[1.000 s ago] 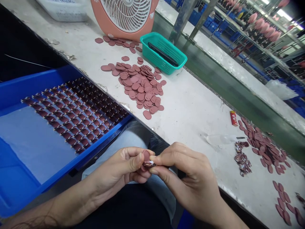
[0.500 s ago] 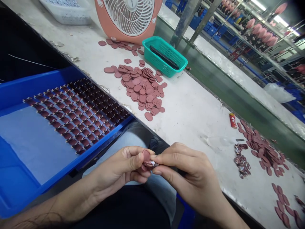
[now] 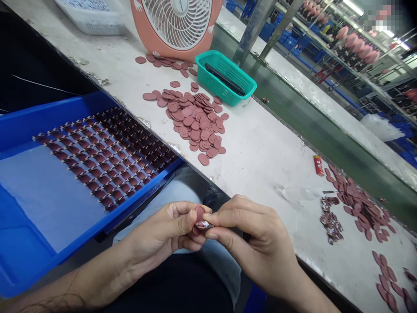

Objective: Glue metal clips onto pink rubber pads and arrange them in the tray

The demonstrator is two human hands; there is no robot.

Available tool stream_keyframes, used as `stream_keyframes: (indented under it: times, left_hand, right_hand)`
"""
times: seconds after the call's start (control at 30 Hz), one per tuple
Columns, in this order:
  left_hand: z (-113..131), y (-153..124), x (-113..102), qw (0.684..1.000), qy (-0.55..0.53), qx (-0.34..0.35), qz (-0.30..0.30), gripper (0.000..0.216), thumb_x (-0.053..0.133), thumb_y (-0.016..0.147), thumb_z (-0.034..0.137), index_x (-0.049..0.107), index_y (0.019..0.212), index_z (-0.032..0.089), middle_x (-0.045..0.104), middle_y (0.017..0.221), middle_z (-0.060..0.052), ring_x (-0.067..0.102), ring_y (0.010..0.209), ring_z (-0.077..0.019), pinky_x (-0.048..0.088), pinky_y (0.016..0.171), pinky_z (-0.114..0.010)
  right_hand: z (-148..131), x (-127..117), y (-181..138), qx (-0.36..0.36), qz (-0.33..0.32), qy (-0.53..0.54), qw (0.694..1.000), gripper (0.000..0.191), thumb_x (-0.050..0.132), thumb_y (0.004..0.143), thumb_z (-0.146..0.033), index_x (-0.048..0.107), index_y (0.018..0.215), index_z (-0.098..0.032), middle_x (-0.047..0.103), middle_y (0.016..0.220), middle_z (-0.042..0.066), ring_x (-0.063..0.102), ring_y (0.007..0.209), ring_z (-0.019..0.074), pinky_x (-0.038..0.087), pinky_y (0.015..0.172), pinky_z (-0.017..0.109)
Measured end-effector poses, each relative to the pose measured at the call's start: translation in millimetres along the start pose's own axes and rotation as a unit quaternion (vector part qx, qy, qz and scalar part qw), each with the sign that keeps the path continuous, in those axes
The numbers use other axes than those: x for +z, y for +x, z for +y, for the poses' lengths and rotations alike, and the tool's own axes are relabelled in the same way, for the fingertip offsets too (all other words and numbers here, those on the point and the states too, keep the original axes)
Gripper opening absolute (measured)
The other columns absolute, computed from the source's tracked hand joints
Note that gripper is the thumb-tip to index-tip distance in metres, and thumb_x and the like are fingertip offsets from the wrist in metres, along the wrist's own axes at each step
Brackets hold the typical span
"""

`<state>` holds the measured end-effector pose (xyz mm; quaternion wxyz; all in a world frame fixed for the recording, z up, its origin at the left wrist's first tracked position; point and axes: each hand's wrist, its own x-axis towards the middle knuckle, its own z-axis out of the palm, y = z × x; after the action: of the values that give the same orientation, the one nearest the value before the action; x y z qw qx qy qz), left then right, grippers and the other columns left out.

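Above my lap, my left hand [image 3: 174,224] pinches a small reddish-brown oval disc [image 3: 200,211] between thumb and fingers. My right hand [image 3: 254,230] comes in from the other side, thumb and forefinger closed on a small shiny printed piece [image 3: 203,224] at the disc's lower edge. Fingertips partly cover both, so whether they are joined I cannot tell. Loose ovals of the same colour form a pile [image 3: 195,121] on the bench ahead. Farther right lie a heap of small shiny pieces [image 3: 330,221] and another pile of ovals [image 3: 365,200].
At left, a blue tray [image 3: 29,261] carries rows of brown pieces with shiny bits. An orange fan [image 3: 140,30], a green basket [image 3: 224,89] with a black object and a white basket [image 3: 104,24] stand on the bench [image 3: 260,156]. A translucent bottle [image 3: 299,193] lies near a red tube-like item [image 3: 318,165].
My right thumb and forefinger have shifted slightly left, closer over the disc and the shiny piece. My left hand stays almost still, keeping its hold on the disc.
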<state>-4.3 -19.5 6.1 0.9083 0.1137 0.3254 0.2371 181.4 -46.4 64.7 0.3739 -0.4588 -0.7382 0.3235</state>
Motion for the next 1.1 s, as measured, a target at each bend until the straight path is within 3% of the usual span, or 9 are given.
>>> stream_keyframes:
  times: [0.27, 0.43, 0.7, 0.77, 0.83, 0.9, 0.97, 1.03, 1.1]
  left_hand:
    - [-2, 3, -2, 1.0, -0.007, 0.001, 0.005, 0.039, 0.101, 0.054, 0.042, 0.08, 0.077, 0.017, 0.07, 0.061, 0.0, 0.063, 0.051, -0.0063, 0.052, 0.053, -0.011]
    - [-4, 3, -6, 1.0, -0.009, 0.004, 0.018, 0.038, 0.102, 0.051, 0.04, 0.076, 0.067, 0.017, 0.071, 0.066, -0.001, 0.064, 0.053, -0.0071, 0.055, 0.053, -0.013]
    - [1, 6, -10, 1.0, 0.012, 0.012, -0.003, 0.044, 0.097, 0.058, 0.049, 0.079, 0.082, 0.017, 0.067, 0.069, -0.001, 0.064, 0.06, -0.0094, 0.058, 0.05, -0.015]
    - [4, 8, -11, 0.999, 0.023, 0.023, 0.001, 0.053, 0.094, 0.06, 0.056, 0.08, 0.092, 0.017, 0.069, 0.074, -0.003, 0.067, 0.064, -0.0123, 0.058, 0.049, -0.017]
    - [8, 9, -12, 0.997, 0.034, 0.053, 0.042, 0.061, 0.094, 0.059, 0.057, 0.079, 0.103, 0.017, 0.072, 0.082, -0.005, 0.067, 0.066, -0.014, 0.058, 0.049, -0.019]
    - [11, 10, -11, 0.985, 0.043, 0.12, 0.113, 0.058, 0.096, 0.056, 0.054, 0.078, 0.099, 0.019, 0.072, 0.084, -0.004, 0.064, 0.064, -0.0128, 0.056, 0.047, -0.018]
    - [15, 12, -7, 0.961, 0.065, 0.21, 0.166, 0.047, 0.098, 0.056, 0.049, 0.077, 0.087, 0.02, 0.069, 0.078, -0.001, 0.06, 0.062, -0.012, 0.054, 0.047, -0.018]
    - [20, 14, -1, 0.938, 0.096, 0.283, 0.177, 0.041, 0.098, 0.057, 0.045, 0.076, 0.08, 0.02, 0.068, 0.075, 0.0, 0.059, 0.064, -0.0131, 0.054, 0.049, -0.018]
    - [26, 18, 4, 0.924, 0.12, 0.321, 0.167, 0.039, 0.099, 0.057, 0.042, 0.077, 0.081, 0.02, 0.069, 0.077, -0.001, 0.06, 0.066, -0.0139, 0.053, 0.049, -0.019]
  right_hand:
    - [2, 2, 0, 0.01, 0.001, -0.001, 1.0, 0.009, 0.074, 0.091, -0.014, 0.077, 0.097, -0.018, 0.075, 0.082, 0.003, 0.069, 0.074, 0.0119, 0.057, 0.069, 0.023]
    - [4, 2, 3, 0.023, -0.014, 0.001, 1.0, 0.006, 0.074, 0.09, -0.014, 0.077, 0.094, -0.018, 0.074, 0.08, 0.002, 0.067, 0.073, 0.0116, 0.055, 0.068, 0.023]
    - [5, -1, 7, 0.054, -0.035, 0.016, 0.998, 0.008, 0.072, 0.093, -0.018, 0.076, 0.099, -0.021, 0.074, 0.083, 0.001, 0.068, 0.076, 0.0121, 0.053, 0.07, 0.024]
    - [6, -1, 9, 0.043, -0.015, -0.001, 0.999, 0.01, 0.072, 0.092, -0.016, 0.076, 0.099, -0.021, 0.074, 0.083, 0.001, 0.068, 0.076, 0.0122, 0.054, 0.069, 0.024]
    - [7, 2, 11, 0.018, 0.03, -0.053, 0.998, 0.011, 0.071, 0.091, -0.015, 0.075, 0.1, -0.022, 0.073, 0.084, 0.001, 0.068, 0.074, 0.0129, 0.055, 0.066, 0.024]
    - [10, 6, 16, -0.034, 0.093, -0.153, 0.983, 0.012, 0.069, 0.092, -0.015, 0.073, 0.102, -0.02, 0.073, 0.085, 0.003, 0.067, 0.073, 0.0152, 0.056, 0.064, 0.027]
    - [15, 13, 23, -0.114, 0.147, -0.276, 0.943, 0.015, 0.067, 0.093, -0.012, 0.071, 0.107, -0.016, 0.072, 0.083, 0.006, 0.064, 0.071, 0.0179, 0.056, 0.062, 0.031]
    - [21, 19, 32, -0.192, 0.169, -0.365, 0.895, 0.02, 0.065, 0.093, -0.009, 0.067, 0.112, -0.011, 0.071, 0.078, 0.008, 0.062, 0.067, 0.0197, 0.055, 0.059, 0.034]
    - [27, 25, 41, -0.236, 0.171, -0.401, 0.869, 0.025, 0.064, 0.093, -0.006, 0.063, 0.118, -0.009, 0.071, 0.075, 0.008, 0.061, 0.064, 0.0205, 0.052, 0.056, 0.036]
